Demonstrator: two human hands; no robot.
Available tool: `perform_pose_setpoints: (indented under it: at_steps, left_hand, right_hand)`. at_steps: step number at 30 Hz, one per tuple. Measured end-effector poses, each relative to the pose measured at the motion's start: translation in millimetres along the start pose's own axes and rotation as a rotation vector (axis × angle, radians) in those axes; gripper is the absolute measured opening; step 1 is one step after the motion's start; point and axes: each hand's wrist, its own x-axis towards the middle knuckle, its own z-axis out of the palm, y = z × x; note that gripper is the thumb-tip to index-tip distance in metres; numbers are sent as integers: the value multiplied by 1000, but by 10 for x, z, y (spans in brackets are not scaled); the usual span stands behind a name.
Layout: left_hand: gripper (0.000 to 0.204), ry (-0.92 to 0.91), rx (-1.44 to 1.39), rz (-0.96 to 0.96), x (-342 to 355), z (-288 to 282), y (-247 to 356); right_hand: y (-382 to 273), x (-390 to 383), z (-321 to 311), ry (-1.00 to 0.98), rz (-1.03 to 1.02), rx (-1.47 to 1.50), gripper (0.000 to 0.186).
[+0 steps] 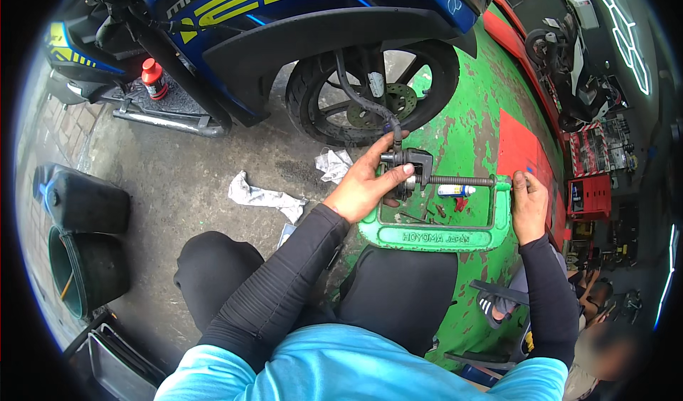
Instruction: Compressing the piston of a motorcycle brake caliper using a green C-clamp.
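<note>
A green C-clamp lies across in front of me, its long frame side nearest my lap. Its dark threaded screw runs from the right end toward a black brake caliper between the clamp's jaws. My left hand is closed round the caliper, thumb on top. A dark brake hose leads from the caliper up toward the front wheel. At the screw's outer end, my right hand has its fingers bent and closed on the clamp's turning end; the handle itself is hidden by them.
A blue scooter stands ahead, with a red bottle on its footboard. White rags lie on the floor. Left are a dark jerrycan and a bucket. A small spray can lies beyond the clamp. Another person is at right.
</note>
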Motion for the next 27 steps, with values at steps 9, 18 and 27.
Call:
perform_pose_setpoints:
  at_steps: [9,18,27]
  left_hand:
    - [58,-13,-179,-124,-62,-170,-156]
    - [63,-37,-156,-110,-14,-125,-97]
    - [62,-57,-144,-54,40,-83,-119]
  right_hand:
    - [-228,237,-339,-384,-602,-369,32]
    - [-1005,542,-631,-617,-1182,-1218,36]
    - [-1494,245,97,-869,-618,-946,53]
